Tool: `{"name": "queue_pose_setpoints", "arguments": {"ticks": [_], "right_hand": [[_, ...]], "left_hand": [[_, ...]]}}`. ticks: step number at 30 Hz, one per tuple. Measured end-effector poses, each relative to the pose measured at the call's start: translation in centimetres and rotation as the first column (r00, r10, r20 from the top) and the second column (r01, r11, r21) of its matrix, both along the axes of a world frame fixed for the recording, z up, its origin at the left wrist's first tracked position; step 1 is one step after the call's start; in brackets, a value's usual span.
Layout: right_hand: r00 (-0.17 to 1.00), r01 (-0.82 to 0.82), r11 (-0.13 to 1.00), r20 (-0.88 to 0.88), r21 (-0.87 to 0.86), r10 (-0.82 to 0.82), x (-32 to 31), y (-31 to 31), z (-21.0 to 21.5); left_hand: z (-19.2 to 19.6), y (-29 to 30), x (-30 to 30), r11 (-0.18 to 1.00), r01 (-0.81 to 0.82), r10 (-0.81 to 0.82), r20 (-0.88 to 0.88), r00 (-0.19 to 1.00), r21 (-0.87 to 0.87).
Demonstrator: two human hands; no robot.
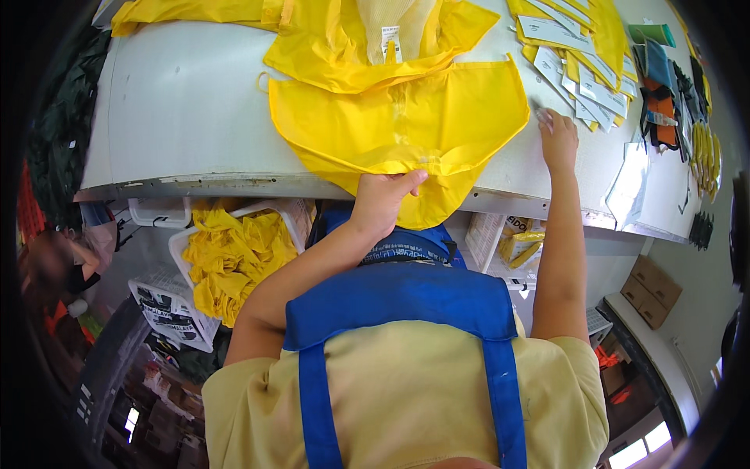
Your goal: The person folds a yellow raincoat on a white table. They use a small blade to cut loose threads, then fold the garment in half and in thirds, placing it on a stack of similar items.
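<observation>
garment (406, 125) on table (180, 102), card stacks (582, 74) to its right

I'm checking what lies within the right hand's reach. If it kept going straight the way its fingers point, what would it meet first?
The right hand points up the table toward the fanned white paper cards on yellow packets; those come first, probably, since depth is hard to judge.
</observation>
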State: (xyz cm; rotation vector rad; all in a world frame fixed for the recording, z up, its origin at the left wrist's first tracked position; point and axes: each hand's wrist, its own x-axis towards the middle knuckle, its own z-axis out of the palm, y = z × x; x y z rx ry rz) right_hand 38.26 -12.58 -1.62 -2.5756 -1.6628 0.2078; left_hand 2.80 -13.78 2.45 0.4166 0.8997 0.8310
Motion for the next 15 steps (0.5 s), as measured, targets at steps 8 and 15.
{"name": "queue_pose_setpoints", "arguments": {"ticks": [8, 15], "right_hand": [[0.83, 0.17, 0.981, -0.551, 0.098, -0.088, -8.1, -0.8, 6.7], [0.676, -0.414, 0.873, -0.557, 0.256, 0.483, -16.0, -1.5, 9.4]], "left_hand": [[-0.2, 0.1, -0.2, 0.996, -0.055, 0.058, 0.045, 0.997, -0.073], [0.5, 0.6, -0.4, 0.99, -0.029, 0.043, 0.095, 0.995, -0.141]]}}
